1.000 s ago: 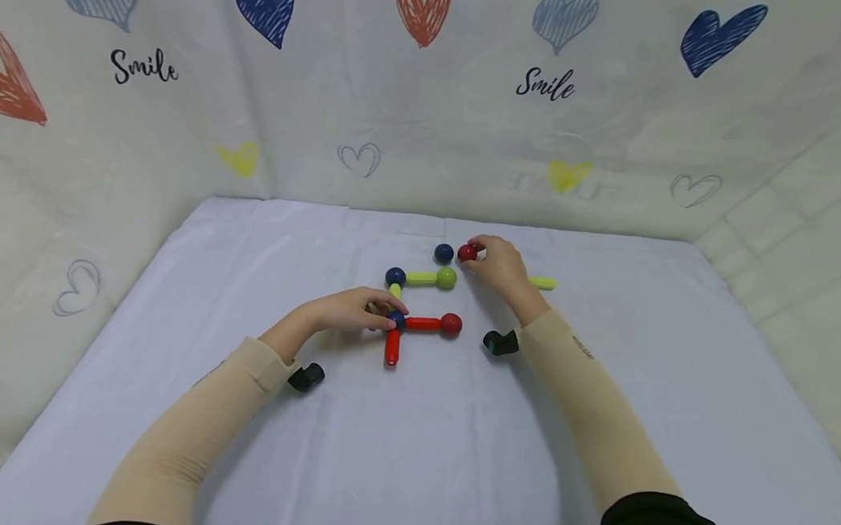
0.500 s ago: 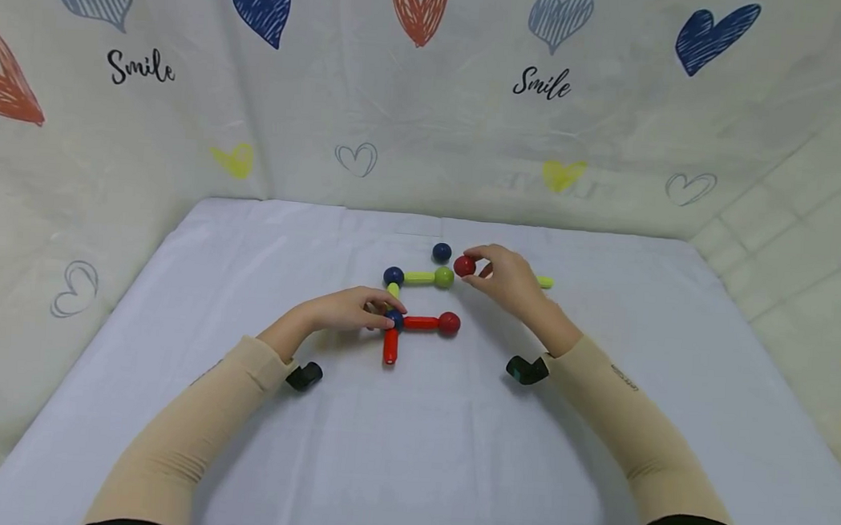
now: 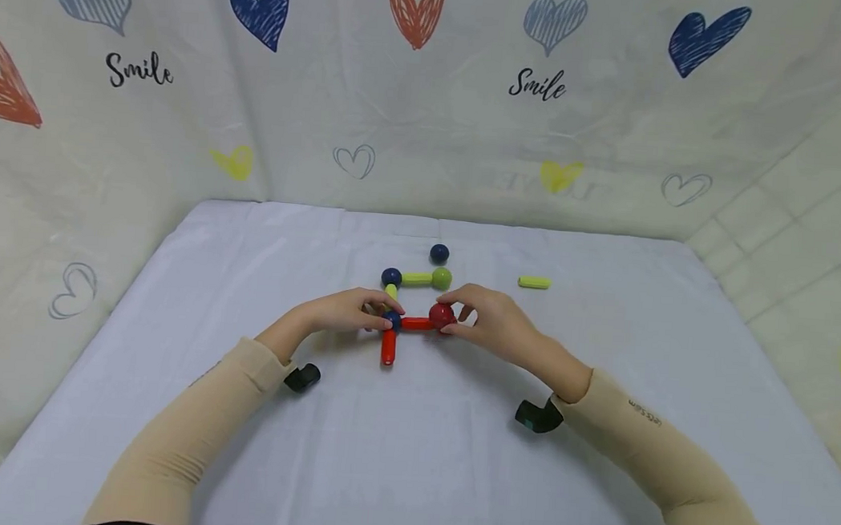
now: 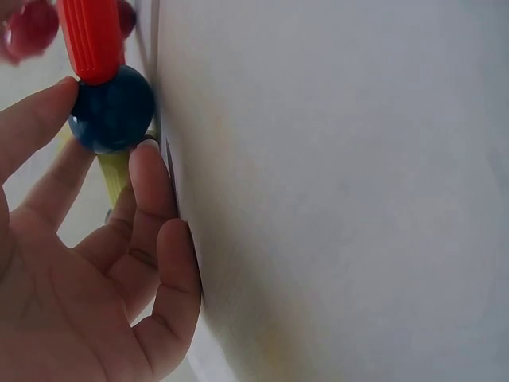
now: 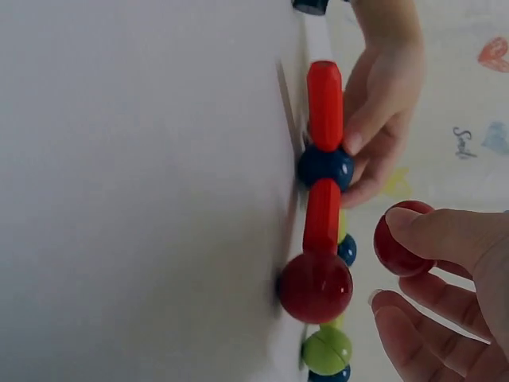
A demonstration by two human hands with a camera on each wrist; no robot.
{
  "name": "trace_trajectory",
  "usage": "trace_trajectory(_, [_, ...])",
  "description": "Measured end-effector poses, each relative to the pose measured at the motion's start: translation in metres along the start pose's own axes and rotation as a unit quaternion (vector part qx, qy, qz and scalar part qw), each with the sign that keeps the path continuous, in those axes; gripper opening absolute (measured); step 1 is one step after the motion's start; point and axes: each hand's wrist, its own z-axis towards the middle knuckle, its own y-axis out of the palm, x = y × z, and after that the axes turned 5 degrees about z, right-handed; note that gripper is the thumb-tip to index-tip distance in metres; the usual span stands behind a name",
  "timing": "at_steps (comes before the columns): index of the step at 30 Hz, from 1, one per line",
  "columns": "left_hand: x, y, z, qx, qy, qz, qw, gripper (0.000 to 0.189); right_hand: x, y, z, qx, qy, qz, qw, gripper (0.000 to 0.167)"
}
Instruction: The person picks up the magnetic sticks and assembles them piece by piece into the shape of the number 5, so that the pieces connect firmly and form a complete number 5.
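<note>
From my end, I've got the left hand (image 3: pixel 345 308) pinching the blue ball (image 4: pixel 111 111) where two red rods (image 5: pixel 322 216) meet, down at the white surface (image 3: pixel 394 454). And my right hand (image 3: pixel 496 322) grips a red ball (image 5: pixel 404 239) by thumb and fingers, just above the second red ball (image 5: pixel 316 288), a gap between them! Farther back: green ball (image 3: pixel 442 278), loose navy ball (image 3: pixel 439 253), and lone yellow-green rod (image 3: pixel 534 282) off right.

Room between sleeves (image 3: pixel 186 433), lime rod (image 3: pixel 533 283) beyond right hand (image 3: pixel 495 322)
</note>
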Motion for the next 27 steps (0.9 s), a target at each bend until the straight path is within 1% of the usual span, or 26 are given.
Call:
trace_trajectory(4, [0.001, -0.001, -0.001, 0.004, 0.002, -0.007, 1.0000, 0.038, -0.009, 0.009, -0.008, -0.040, -0.015, 0.024, 0.9988, 0.042])
trace_trajectory(6, [0.001, -0.001, -0.002, 0.004, 0.007, -0.013, 0.9999, 0.038, -0.012, 0.013, -0.011, -0.063, -0.018, 0.033, 0.9973, 0.042])
trace_trajectory(9, [-0.001, -0.001, -0.002, 0.001, 0.012, -0.018, 0.9998, 0.038, -0.016, 0.020, -0.015, -0.099, -0.032, 0.039, 0.9938, 0.040])
trace_trajectory(13, [-0.002, 0.000, -0.002, -0.002, 0.011, -0.022, 0.9997, 0.038, -0.020, 0.030, -0.016, -0.131, -0.068, 0.038, 0.9883, 0.039])
trace_trajectory(16, [-0.002, 0.000, -0.002, -0.001, 0.009, -0.022, 0.9997, 0.038, -0.024, 0.035, -0.016, -0.139, -0.095, 0.033, 0.9851, 0.039])
trace_trajectory(18, [-0.002, 0.000, -0.002, 0.000, 0.009, -0.020, 0.9998, 0.038, -0.026, 0.039, -0.015, -0.142, -0.107, 0.025, 0.9837, 0.039])
trace_trajectory(21, [-0.002, -0.001, -0.002, 0.001, 0.010, -0.018, 0.9998, 0.038, -0.030, 0.044, -0.012, -0.146, -0.127, 0.001, 0.9812, 0.039])
trace_trajectory(24, [-0.001, -0.001, -0.002, 0.002, 0.008, -0.017, 0.9998, 0.039, -0.033, 0.050, -0.009, -0.150, -0.142, -0.026, 0.9781, 0.039])
trace_trajectory(27, [-0.001, 0.000, -0.002, 0.001, 0.007, -0.021, 0.9998, 0.039, -0.037, 0.052, -0.006, -0.153, -0.146, -0.040, 0.9765, 0.039])
